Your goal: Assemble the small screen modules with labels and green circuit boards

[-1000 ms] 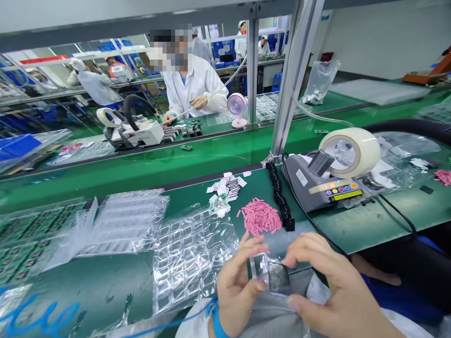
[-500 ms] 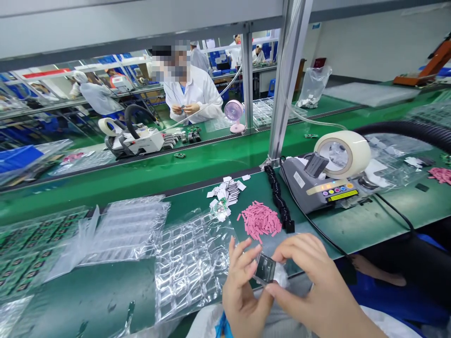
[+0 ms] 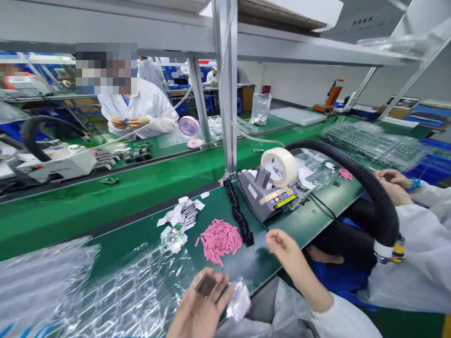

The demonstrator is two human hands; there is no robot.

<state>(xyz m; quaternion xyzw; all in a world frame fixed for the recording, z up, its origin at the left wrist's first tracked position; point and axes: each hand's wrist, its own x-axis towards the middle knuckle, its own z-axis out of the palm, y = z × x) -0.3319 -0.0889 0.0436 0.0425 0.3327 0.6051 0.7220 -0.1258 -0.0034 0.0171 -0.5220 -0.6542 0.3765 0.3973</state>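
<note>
My left hand (image 3: 200,307) holds a small square dark part with a pale rim (image 3: 206,285) between its thumb and fingers, low in front of me. A crumpled clear plastic piece (image 3: 239,300) lies beside that hand. My right hand (image 3: 286,251) is apart from it, over the table edge, with fingers curled together; whether anything is in them is too small to make out. A pile of pink strips (image 3: 220,240) lies between and beyond my hands. The grey tape dispenser (image 3: 269,195), with a big roll of cream tape (image 3: 280,166), stands beyond my right hand.
White pieces (image 3: 183,213) and a black segmented strip (image 3: 238,213) lie near the pink pile. Clear blister trays (image 3: 130,286) cover the left. A black hose (image 3: 366,188) arches at right, by a co-worker's hands (image 3: 394,185). A metal post (image 3: 227,94) stands ahead.
My right hand has let go of the square part and moved away to the right. My left hand still holds the part, now lower. The view has turned right.
</note>
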